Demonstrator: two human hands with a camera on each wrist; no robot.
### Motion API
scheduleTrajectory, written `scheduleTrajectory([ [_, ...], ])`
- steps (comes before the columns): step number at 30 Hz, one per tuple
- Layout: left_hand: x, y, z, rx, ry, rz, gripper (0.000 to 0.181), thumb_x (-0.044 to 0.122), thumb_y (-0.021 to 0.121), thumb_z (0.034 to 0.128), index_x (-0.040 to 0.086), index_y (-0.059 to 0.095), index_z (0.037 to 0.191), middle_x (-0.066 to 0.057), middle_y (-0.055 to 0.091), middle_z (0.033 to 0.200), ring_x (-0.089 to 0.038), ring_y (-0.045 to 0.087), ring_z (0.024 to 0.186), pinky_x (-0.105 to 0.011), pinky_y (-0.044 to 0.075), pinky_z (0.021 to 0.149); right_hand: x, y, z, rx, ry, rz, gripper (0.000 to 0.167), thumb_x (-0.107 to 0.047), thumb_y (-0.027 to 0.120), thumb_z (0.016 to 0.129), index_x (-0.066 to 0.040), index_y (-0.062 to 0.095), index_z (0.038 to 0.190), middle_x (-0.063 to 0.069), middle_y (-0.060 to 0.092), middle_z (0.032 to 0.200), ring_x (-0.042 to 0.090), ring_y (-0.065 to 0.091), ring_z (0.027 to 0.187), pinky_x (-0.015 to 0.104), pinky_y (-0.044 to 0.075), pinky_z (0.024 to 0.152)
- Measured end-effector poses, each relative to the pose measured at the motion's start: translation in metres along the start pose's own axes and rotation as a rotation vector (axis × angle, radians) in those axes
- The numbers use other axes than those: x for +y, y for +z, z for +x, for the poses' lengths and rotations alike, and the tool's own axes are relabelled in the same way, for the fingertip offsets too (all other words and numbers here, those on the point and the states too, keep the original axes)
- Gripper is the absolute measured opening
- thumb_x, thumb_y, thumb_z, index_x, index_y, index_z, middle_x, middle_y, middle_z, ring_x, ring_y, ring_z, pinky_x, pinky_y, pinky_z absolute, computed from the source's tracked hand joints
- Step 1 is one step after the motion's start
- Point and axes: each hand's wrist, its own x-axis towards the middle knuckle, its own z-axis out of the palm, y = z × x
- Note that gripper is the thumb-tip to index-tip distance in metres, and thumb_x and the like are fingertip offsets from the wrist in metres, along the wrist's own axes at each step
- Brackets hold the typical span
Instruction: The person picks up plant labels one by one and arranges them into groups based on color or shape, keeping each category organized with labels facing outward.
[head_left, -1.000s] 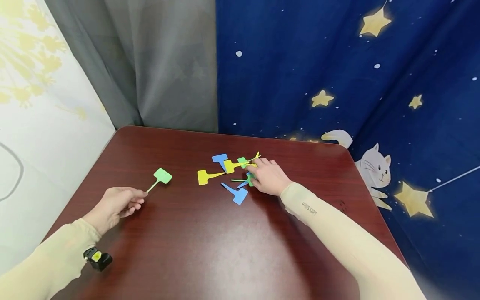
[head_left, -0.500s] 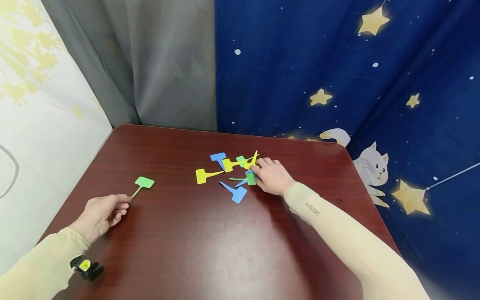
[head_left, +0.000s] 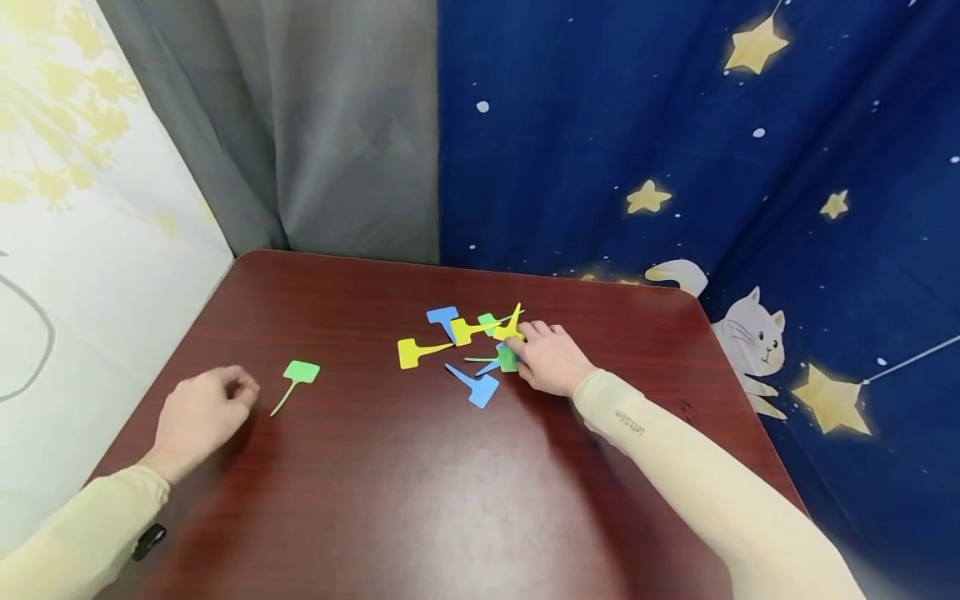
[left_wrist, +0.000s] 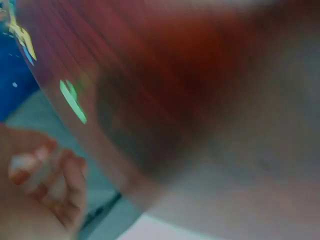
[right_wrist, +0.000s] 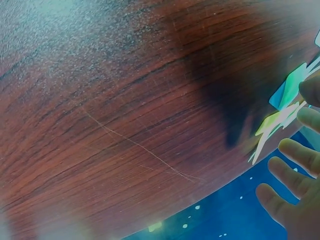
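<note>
A green T-shaped plant label [head_left: 302,372] lies by itself on the table at the left in the head view. Just left of it is my left hand [head_left: 197,421], fingers loosely curled and holding nothing. Several blue, yellow and green plant labels lie in a loose pile near the middle, including a yellow label [head_left: 408,353] and a blue label [head_left: 482,390]. My right hand [head_left: 553,358] is at the pile's right side, fingers spread in the right wrist view. Its fingertips are beside a green label [head_left: 507,358] and a yellow label [head_left: 510,330]; contact is unclear.
The dark red wooden table [head_left: 360,517] ends at a rounded far edge. Behind it hang a grey curtain [head_left: 352,133] and a blue curtain [head_left: 555,167] with stars and a cat. A pale patterned wall [head_left: 90,275] stands at the left.
My left hand carried the green plant label leftward, then let it go and drew back from it. My right hand has shifted slightly right, uncovering more of the pile.
</note>
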Motion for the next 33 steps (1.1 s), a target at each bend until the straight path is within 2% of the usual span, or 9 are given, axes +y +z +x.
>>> scheduleTrajectory([
  [2,-0.004,-0.004,0.01,0.075,0.248,0.226,0.012,0.011,0.071,0.0881,0.011,0.074,0.1,-0.003,0.07,0.096,-0.026,0.064,0.082,-0.045,0.05,0.062,0.002,-0.001,0.0,0.001,-0.001,-0.002,0.043,-0.03,0.064,0.094,-0.019,0.062,0.136,0.012,0.056,0.129,0.031,0.052,0.118,0.049,0.045,0.091],
  [3,-0.006,-0.006,0.017,0.075,0.36,0.279,0.019,0.008,0.073,0.0864,0.011,0.074,0.105,-0.006,0.069,0.108,-0.029,0.064,0.094,-0.049,0.052,0.07,0.002,-0.002,0.0,0.005,-0.003,-0.006,0.043,-0.03,0.065,0.094,-0.019,0.062,0.136,0.012,0.056,0.128,0.031,0.052,0.118,0.048,0.045,0.091],
  [4,-0.008,-0.008,0.022,0.051,0.442,0.31,0.027,0.008,0.075,0.0856,0.01,0.073,0.112,-0.008,0.067,0.118,-0.032,0.062,0.106,-0.052,0.052,0.078,0.003,-0.002,0.001,0.011,-0.005,-0.01,0.042,-0.029,0.065,0.094,-0.019,0.063,0.135,0.011,0.056,0.126,0.03,0.052,0.117,0.048,0.046,0.09],
  [6,-0.011,-0.01,0.031,-0.016,0.558,0.361,0.04,0.009,0.077,0.0851,0.01,0.07,0.125,-0.009,0.062,0.133,-0.036,0.052,0.126,-0.054,0.05,0.087,0.003,-0.003,0.002,0.025,-0.012,-0.011,0.041,-0.029,0.065,0.094,-0.019,0.064,0.133,0.009,0.057,0.123,0.029,0.053,0.114,0.046,0.046,0.088],
  [8,-0.015,-0.01,0.036,-0.102,0.624,0.397,0.049,0.014,0.077,0.0876,0.011,0.066,0.135,-0.009,0.055,0.145,-0.038,0.045,0.135,-0.053,0.05,0.091,0.001,-0.003,0.003,0.027,-0.022,-0.005,0.04,-0.028,0.065,0.094,-0.019,0.064,0.133,0.008,0.057,0.12,0.028,0.053,0.112,0.046,0.046,0.086],
  [11,-0.022,-0.005,0.036,-0.189,0.645,0.432,0.052,0.025,0.075,0.0919,0.015,0.062,0.141,-0.004,0.051,0.15,-0.035,0.044,0.138,-0.049,0.055,0.085,-0.001,0.0,0.002,0.01,-0.036,-0.002,0.04,-0.029,0.064,0.094,-0.019,0.064,0.132,0.007,0.057,0.119,0.027,0.053,0.111,0.045,0.047,0.086],
  [13,-0.025,-0.001,0.034,-0.219,0.648,0.447,0.051,0.031,0.072,0.0941,0.016,0.061,0.142,-0.002,0.05,0.151,-0.032,0.046,0.137,-0.048,0.055,0.084,-0.003,0.002,0.001,-0.003,-0.041,-0.005,0.04,-0.03,0.064,0.095,-0.019,0.064,0.133,0.007,0.056,0.12,0.027,0.053,0.112,0.045,0.047,0.086],
  [21,-0.029,0.006,0.032,-0.148,0.696,0.477,0.053,0.03,0.077,0.0896,0.009,0.065,0.136,-0.007,0.056,0.145,-0.028,0.057,0.128,-0.047,0.056,0.079,-0.005,-0.002,-0.001,0.013,-0.028,0.005,0.042,-0.029,0.066,0.094,-0.018,0.064,0.134,0.008,0.059,0.12,0.027,0.053,0.111,0.046,0.047,0.087],
  [33,-0.028,0.005,0.032,-0.15,0.715,0.469,0.053,0.028,0.076,0.09,0.007,0.063,0.137,-0.012,0.056,0.145,-0.03,0.058,0.127,-0.049,0.055,0.083,-0.002,-0.004,-0.003,-0.02,0.012,0.053,0.047,-0.034,0.066,0.095,-0.017,0.062,0.139,0.011,0.057,0.127,0.029,0.053,0.113,0.047,0.047,0.087],
])
